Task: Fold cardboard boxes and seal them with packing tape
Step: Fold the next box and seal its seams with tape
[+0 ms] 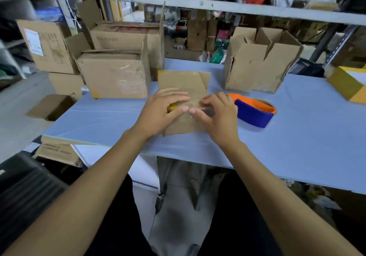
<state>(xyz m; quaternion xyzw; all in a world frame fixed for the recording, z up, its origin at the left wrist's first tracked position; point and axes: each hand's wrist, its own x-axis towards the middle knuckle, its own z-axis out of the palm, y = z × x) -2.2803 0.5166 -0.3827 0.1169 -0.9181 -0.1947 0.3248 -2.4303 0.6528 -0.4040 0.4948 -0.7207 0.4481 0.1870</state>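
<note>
- At the far-left corner of the pale blue surface (103,115) we see a closed brown cardboard carton with clear tape on its front (114,75), with a taller open carton (128,36) behind it. Both stand well clear of the work.
- Our left hand (160,113) lies on the left part of the small flat brown cardboard box (184,85), fingers loosely curved and the thumb tip pressed on the card. We cannot tell whether it pinches the tape or only holds it down.
- That box lies at the middle of the surface, reaching almost to the near edge. We judge it light, thin and stiff along the panels but ready to bend at its creases. It would slide on the smooth surface unless pressed flat, so take it at the edges or pin it with a palm.
- A strip of clear packing tape (193,105) runs across the box between our hands. It looks glossy, sticky and apt to wrinkle.
- Our right hand (219,117) has curled fingers pressing the tape's right end.
- Just beside it lies a blue and orange tape dispenser (255,111), close enough to bump.
- Behind, an open brown carton with raised flaps (261,65) stands near the far edge.
- A yellow and white box (348,83) sits at the right edge.
</note>
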